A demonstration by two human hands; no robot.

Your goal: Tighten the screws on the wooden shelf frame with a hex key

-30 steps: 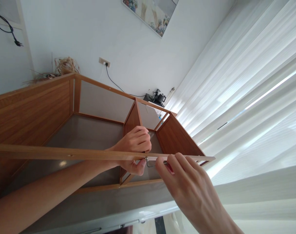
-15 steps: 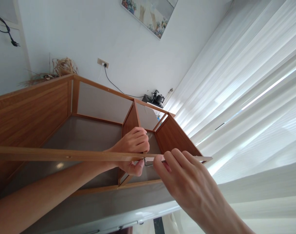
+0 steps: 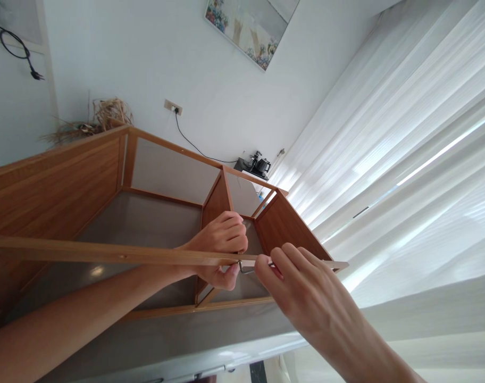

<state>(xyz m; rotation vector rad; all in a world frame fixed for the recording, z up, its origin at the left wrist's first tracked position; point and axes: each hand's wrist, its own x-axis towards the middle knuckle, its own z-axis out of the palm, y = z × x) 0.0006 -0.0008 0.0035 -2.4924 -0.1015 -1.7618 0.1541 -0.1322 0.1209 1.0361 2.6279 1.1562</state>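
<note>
A long wooden rail (image 3: 155, 254) crosses the near side of a wooden cabinet frame (image 3: 174, 150). My right hand (image 3: 302, 282) is closed on a bent metal hex key (image 3: 247, 271); the key's short end meets the rail beside my left thumb. Reaching under the rail, my left hand (image 3: 220, 242) has its fingers curled above it and its thumb below, gripping it where the middle divider panel (image 3: 218, 194) stands. Part of the left wrist is hidden behind the rail. Whatever fastener the key's tip enters is too small to make out.
Wooden side panels (image 3: 59, 178) bound the frame at left and right. White curtains (image 3: 386, 159) hang on the right. Behind the frame are dried stalks (image 3: 113, 113), a wall socket (image 3: 173, 107) with a plugged-in cord, and a black kettle (image 3: 262, 166).
The view has shifted slightly, so the surroundings appear a little lower and to the right. Both hands keep their holds, with the hex key still at the same spot on the rail.
</note>
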